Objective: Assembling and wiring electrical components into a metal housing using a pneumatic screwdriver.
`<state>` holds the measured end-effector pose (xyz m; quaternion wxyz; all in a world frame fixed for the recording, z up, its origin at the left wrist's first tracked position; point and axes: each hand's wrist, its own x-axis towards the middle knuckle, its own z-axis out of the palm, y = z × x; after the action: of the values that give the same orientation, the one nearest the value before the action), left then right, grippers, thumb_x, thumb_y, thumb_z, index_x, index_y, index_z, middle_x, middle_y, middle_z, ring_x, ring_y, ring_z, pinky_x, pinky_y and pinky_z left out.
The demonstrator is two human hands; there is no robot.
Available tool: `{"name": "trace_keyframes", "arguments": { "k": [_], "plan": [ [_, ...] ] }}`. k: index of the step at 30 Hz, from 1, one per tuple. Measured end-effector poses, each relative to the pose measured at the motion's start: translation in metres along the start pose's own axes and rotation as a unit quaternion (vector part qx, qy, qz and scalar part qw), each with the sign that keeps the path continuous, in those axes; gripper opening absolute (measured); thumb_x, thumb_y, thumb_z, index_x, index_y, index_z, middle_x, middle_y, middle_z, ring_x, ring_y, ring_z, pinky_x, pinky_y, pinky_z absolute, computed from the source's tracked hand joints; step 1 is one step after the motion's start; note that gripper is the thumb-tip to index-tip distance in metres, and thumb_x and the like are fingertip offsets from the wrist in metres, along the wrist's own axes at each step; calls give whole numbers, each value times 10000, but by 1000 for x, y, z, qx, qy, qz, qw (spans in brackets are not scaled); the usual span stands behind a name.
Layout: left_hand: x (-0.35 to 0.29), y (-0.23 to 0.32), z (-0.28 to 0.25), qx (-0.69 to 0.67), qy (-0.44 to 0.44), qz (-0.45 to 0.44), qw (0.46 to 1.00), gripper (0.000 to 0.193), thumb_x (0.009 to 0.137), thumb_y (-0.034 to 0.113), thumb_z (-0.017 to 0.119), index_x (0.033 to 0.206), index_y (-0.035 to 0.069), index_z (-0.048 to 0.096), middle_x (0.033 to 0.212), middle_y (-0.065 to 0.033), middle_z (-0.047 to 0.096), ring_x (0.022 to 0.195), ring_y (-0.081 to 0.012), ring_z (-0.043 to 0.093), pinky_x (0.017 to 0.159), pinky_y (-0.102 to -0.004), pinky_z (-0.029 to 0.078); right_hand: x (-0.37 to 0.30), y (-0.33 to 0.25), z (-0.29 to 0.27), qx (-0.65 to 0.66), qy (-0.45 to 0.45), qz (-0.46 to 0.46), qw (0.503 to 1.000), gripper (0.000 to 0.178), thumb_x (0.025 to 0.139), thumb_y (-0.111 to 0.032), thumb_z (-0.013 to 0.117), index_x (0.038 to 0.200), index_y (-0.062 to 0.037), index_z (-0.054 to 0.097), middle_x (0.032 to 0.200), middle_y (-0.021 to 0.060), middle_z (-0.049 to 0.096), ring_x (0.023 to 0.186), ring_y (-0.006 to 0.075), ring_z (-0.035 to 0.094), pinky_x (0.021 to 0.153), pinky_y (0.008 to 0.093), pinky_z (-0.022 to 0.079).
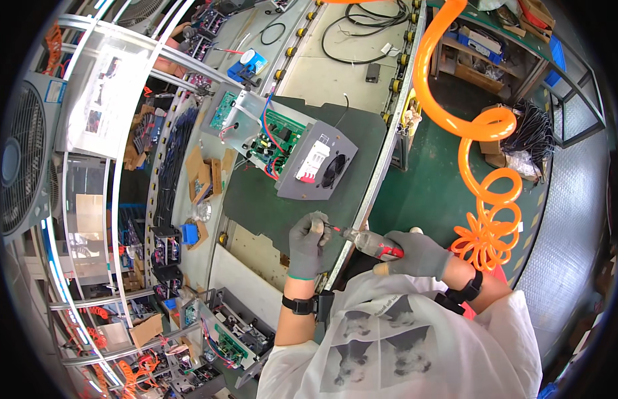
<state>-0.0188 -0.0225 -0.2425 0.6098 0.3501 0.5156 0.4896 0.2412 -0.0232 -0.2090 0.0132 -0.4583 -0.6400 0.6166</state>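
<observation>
while the right hand gripped a red-handled screwdriver, the left hand's gloved fingers pinched its tip above the dark worktop.

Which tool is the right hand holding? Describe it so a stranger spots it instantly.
Start at the dark green mat on the conveyor. Just off its near edge, the gloved right hand grips a screwdriver: the only clear, red-trimmed tool, tip meeting the left hand.

An open metal box with circuit boards lies on a mat on the desk; a screwdriver lies nearer, a coiled hose to the right.
</observation>
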Motion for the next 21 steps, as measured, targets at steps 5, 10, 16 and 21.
{"name": "trace_keyframes", "arguments": {
  "k": [5, 10, 16, 21],
  "plan": [
    [1, 7, -7, 157, -12, 7, 988, 223, 892, 210, 617, 962, -1, 599, 698, -14, 536, 575, -74, 426, 535, -212, 333, 8, 18, 7, 39, -17, -15, 999, 556, 744, -513, 668, 1046, -59, 559, 957, 164, 638, 920, 330, 620, 797, 387, 461],
    [3, 11, -13, 11, -41, -48, 998, 223, 899, 183, 591, 1051, 19, 588, 748, -37, 553, 601, -72, 440, 546, -210, 337, 13, 5, 5, 15, -34, -17, 999, 534, 776, -525, 627, 1062, -82, 552, 948, 174, 633, 913, 337, 621, 806, 396, 468],
    [54, 61, -8, 554, 176, 340, 739, 372, 848, 234, 631, 1121, -12, 570, 922, -101, 593, 785, -201, 569, 720, -319, 469, 48, 1, 4, 73, 91, -24, 993, 669, 729, -616, 640, 1092, -61, 554, 1002, 166, 628, 968, 332, 603, 835, 384, 455],
    [92, 52, -24, 635, 129, 249, 720, 423, 790, 183, 674, 1136, -26, 548, 961, -147, 620, 849, -226, 606, 761, -341, 474, 64, -22, 2, 100, 115, -21, 988, 696, 714, -637, 650, 1079, -51, 559, 986, 166, 625, 956, 321, 604, 823, 375, 453]
  ]
}}
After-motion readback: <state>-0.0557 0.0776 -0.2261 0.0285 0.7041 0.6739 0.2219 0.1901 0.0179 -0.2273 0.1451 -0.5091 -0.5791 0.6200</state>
